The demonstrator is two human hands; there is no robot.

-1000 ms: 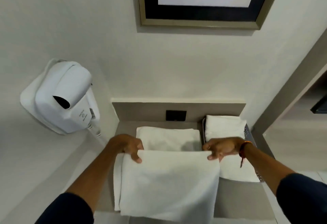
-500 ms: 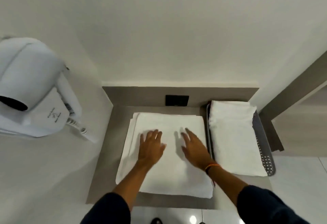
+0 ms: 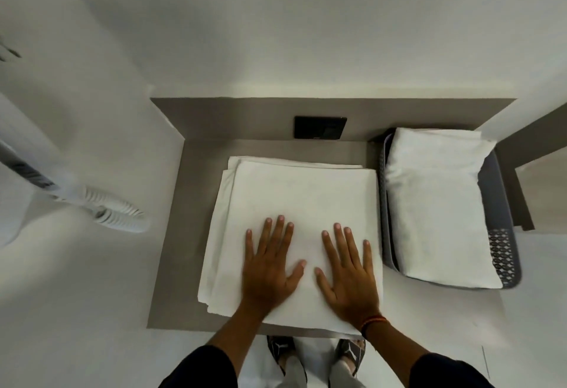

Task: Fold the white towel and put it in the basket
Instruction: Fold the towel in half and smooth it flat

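A white towel (image 3: 300,197), folded into a rough square of several layers, lies flat on the grey shelf (image 3: 181,234). My left hand (image 3: 270,268) rests palm down on its near half, fingers spread. My right hand (image 3: 349,271) lies flat beside it on the same towel, fingers apart, with a red thread band at the wrist. Neither hand holds anything. To the right stands a grey perforated basket (image 3: 503,252), and another folded white towel (image 3: 435,206) fills it.
A black wall socket (image 3: 320,127) sits on the shelf's back panel. A white coiled cord (image 3: 113,213) of the wall hair dryer hangs at the left. White walls close in on the left and the back. My sandalled feet (image 3: 316,354) show below the shelf's front edge.
One second ago both hands held the towel's edge up and laid it over. Now the towel lies folded flat, and both palms have slid toward me across it. The view tilted downward.
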